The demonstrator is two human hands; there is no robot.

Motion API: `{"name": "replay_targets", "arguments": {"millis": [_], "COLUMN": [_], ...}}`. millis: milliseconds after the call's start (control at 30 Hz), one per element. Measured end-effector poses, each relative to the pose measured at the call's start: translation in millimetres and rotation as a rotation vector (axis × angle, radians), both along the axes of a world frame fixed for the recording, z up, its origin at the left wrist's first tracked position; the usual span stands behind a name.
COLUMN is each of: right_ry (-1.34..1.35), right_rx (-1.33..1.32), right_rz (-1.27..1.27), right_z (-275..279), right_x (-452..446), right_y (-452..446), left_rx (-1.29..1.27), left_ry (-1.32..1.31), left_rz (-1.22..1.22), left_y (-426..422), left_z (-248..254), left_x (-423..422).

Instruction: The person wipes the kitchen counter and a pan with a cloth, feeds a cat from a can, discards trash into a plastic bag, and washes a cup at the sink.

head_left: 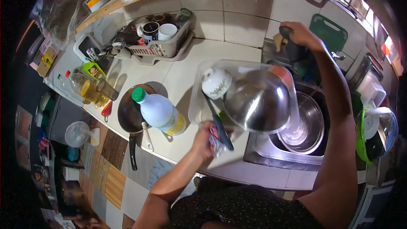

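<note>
My left hand (204, 141) is closed around a crumpled, shiny plastic packet (218, 145) in pink and blue, beside the front edge of a clear plastic tub (199, 78). In the tub lie a white patterned cup (216, 82) and an upturned metal bowl (258, 101). The dark handle of a utensil (220, 125) sticks out over the tub's front, close to my left fingers. At the back of the sink, my right hand (302, 36) grips a dark, bottle-like object (295, 51); its exact kind is unclear.
The sink (258, 144) holds a metal basin (316, 123) on the right. Left of the tub are a white bottle with a green cap (160, 112) and a frying pan (127, 110). A dish rack (169, 48) with cups stands behind. A green cutting board (328, 32) leans on the wall.
</note>
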State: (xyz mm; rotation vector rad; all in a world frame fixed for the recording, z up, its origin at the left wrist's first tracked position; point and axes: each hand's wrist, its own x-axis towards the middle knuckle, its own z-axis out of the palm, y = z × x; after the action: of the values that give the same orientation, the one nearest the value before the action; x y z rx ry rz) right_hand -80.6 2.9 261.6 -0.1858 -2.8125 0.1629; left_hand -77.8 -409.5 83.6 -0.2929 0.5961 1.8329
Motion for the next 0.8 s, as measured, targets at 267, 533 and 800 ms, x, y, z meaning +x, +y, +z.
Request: {"name": "replay_targets", "arguments": {"millis": [267,533,800], "right_ry": [0.242,0.035,0.263], "right_rx": [-0.122,-0.721,0.117], "right_rz": [0.04,0.317,-0.387], "right_z": [13,-103,-221], "right_x": [153,160,69], "right_y": [-81,-195,-57], "left_rx": [-0.157,-0.132,-0.715], "left_ry": [0.364,0.432,1.234], "left_rz": [0.263,0.433,0.102], "left_y": [70,94,73], "left_z": [-9,-14,-3], "left_x": [-84,-135,-29]}}
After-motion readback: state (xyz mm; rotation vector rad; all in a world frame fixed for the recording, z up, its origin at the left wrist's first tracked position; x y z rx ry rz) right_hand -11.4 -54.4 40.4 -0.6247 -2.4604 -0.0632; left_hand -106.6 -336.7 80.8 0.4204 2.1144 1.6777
